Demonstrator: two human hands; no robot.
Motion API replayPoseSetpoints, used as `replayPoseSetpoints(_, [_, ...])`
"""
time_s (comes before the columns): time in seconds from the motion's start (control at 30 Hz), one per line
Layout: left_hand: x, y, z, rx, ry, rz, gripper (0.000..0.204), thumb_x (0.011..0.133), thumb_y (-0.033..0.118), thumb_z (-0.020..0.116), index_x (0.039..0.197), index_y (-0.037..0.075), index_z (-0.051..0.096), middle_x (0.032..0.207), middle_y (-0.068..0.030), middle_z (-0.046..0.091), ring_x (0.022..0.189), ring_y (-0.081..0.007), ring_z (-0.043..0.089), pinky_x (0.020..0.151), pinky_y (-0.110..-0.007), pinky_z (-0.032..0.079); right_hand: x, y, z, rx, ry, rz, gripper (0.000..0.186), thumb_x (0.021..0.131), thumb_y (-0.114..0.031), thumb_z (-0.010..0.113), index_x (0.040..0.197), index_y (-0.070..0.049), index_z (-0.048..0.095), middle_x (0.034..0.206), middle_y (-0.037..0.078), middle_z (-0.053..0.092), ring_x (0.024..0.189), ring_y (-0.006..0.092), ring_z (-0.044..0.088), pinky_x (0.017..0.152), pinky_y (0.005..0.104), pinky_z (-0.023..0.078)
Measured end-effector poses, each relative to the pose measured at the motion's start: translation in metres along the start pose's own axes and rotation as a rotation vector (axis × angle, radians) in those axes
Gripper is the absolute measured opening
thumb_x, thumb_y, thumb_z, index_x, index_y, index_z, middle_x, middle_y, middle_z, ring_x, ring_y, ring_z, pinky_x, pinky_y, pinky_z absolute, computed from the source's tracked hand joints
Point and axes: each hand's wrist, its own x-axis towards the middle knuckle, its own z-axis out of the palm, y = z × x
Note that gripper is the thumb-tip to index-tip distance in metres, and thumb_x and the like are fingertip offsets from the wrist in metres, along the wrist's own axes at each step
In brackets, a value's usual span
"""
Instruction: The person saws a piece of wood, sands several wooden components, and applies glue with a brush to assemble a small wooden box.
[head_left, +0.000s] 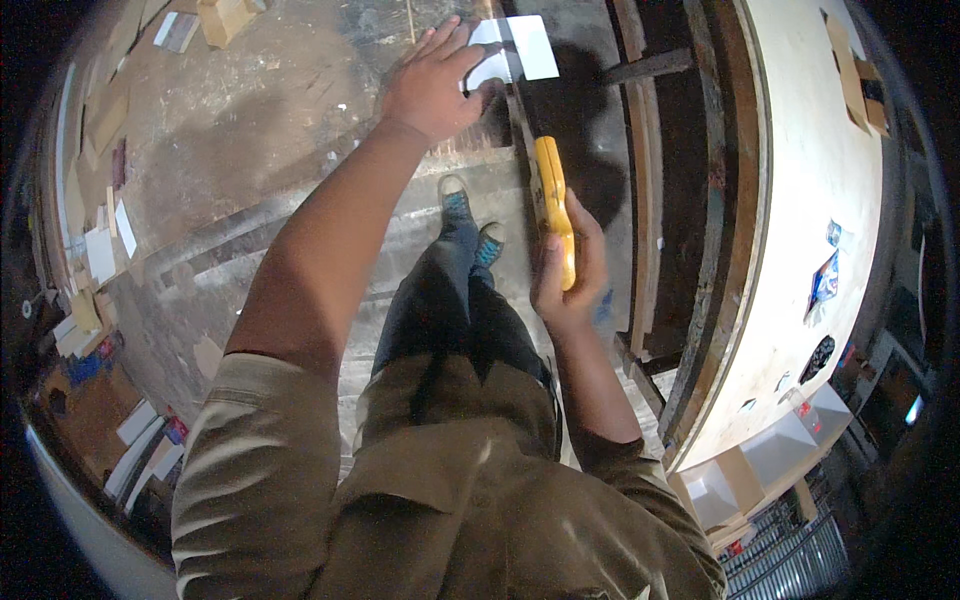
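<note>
Currently, white piece (537, 50) is touched by spread left hand (425, 92) at right edge of brown surface (290, 95); yellow handle (552, 190), clasped by right hand (588, 262), is pointed at it.

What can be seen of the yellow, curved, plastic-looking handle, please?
The yellow, curved, plastic-looking handle is long and narrow, bent along its length, with dark marks on its left side. It sits right of the picture's middle, upper end tipped slightly left. The bare right hand grips its lower part; the upper part sticks out. Whether anything is attached is unclear.
</note>
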Motion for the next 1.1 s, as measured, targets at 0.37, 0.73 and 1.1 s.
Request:
replayPoseSetpoints(0.37, [0.0,-0.001,0.002,-0.022,-0.015,-0.012,0.046,0.082,0.025,0.073,0.126,0.019,0.062,0.145,-0.0113,0.052,0.139,-0.0305,0.043,0.119,-0.044,0.032,-0.022,0.016,-0.009,-0.042,0.01,-0.123,0.043,0.094,-0.007,0.057,0.133,0.011,0.051,0.125,0.025,0.063,0.109,0.028,0.066,0.096,0.0349,0.049])
replayPoseSetpoints(0.73, [0.004,0.002,-0.004,0.017,-0.01,-0.01,0.047,0.082,0.028,0.075,0.126,0.019,0.062,0.148,-0.0095,0.049,0.139,-0.0317,0.042,0.117,-0.045,0.034,-0.027,0.011,-0.015,-0.082,-0.019,-0.094,0.042,0.092,-0.005,0.058,0.131,0.01,0.052,0.122,0.026,0.064,0.105,0.0295,0.068,0.094,0.0356,0.051])
replayPoseSetpoints(1.1, [0.005,0.001,0.0,-0.063,0.036,0.003,0.049,0.082,0.031,0.073,0.127,0.015,0.061,0.148,-0.0129,0.05,0.139,-0.0348,0.043,0.115,-0.047,0.035,-0.06,0.014,-0.036,0.009,0.056,0.016,0.044,0.095,-0.012,0.058,0.131,0.011,0.051,0.124,0.028,0.063,0.111,0.0321,0.065,0.096,0.0371,0.05])
